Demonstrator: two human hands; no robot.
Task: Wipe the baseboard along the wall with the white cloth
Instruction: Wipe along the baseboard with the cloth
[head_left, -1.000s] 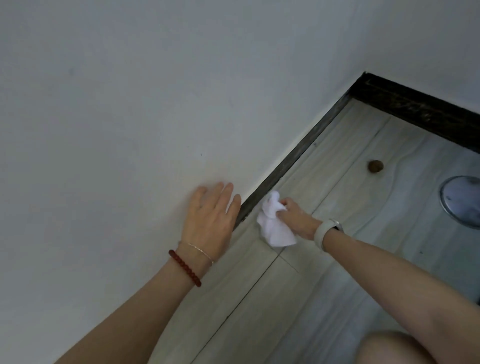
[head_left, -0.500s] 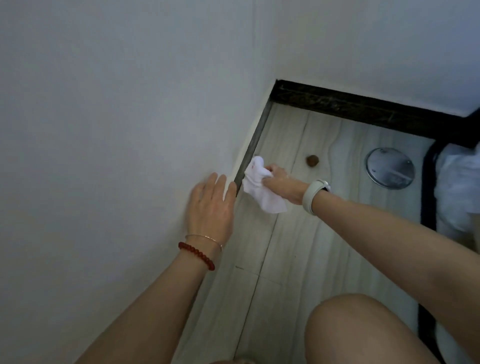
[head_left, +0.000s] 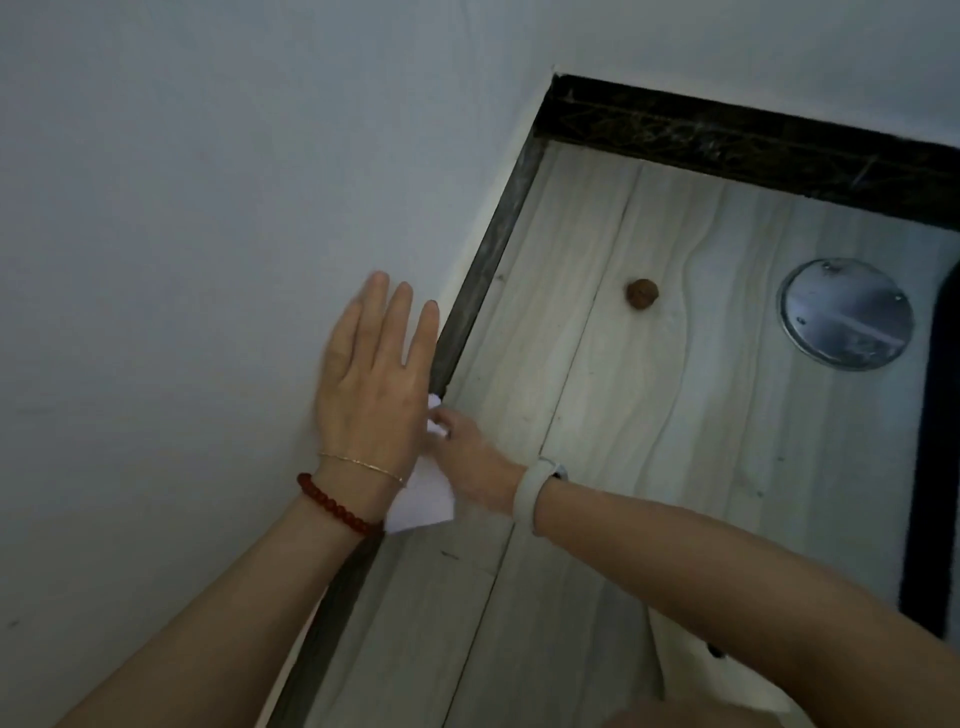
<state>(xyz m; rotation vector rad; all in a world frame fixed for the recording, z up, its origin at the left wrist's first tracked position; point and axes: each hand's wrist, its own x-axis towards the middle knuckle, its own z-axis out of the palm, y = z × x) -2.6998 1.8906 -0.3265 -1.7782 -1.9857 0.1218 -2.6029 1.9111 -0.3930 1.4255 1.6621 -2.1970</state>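
1. At the foot of the wall (head_left: 182, 234), the right hand (head_left: 467, 457) pinches the white cloth (head_left: 423, 501) against the dark baseboard (head_left: 483, 280).
2. The left hand (head_left: 371, 379) lies flat on the wall, fingers straight.
3. No writing shows anywhere.

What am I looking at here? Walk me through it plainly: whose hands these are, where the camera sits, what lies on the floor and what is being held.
There is no machine here. A person wears one wide-angle camera on the head, so you look forward and down at their own two hands.

The left hand, with a red bead bracelet and a thin gold chain at the wrist, lies flat with straight fingers against the pale painted wall.

The right hand, with a white wristband, grips a crumpled white cloth at the narrow dark baseboard where wall meets floor. The left hand partly hides the cloth.

On the pale wood-grain floor lie a small brown round lump, which I cannot identify, and a round metal cover plate. A wider black marbled baseboard runs along the far wall.
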